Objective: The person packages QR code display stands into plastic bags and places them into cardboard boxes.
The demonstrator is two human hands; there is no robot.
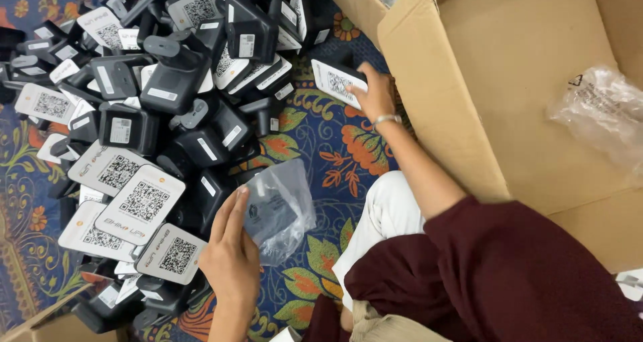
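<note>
The left hand (pixel 231 255), in the lower centre of the frame, holds a clear plastic bag (pixel 280 208) with the fingers laid flat along its left edge; the bag extends up and to the right of that hand and appears to contain a dark device, though the film blurs it. The right hand (pixel 376 94), in the upper centre of the frame, is closed around one black device with a white coded face (pixel 338 83), with its long axis running from upper left to lower right. This held device lies above and to the right of the bag, well apart from it, across a stretch of patterned carpet (pixel 341 154). The right hand is the nearer one to the open cardboard box (pixel 429 81), which fills the upper right of the frame and touches the forearm. The pile of black devices (pixel 167 94) fills the upper left and lies just beside the left hand. A second clear bag (pixel 599 111) rests inside the box.
</note>
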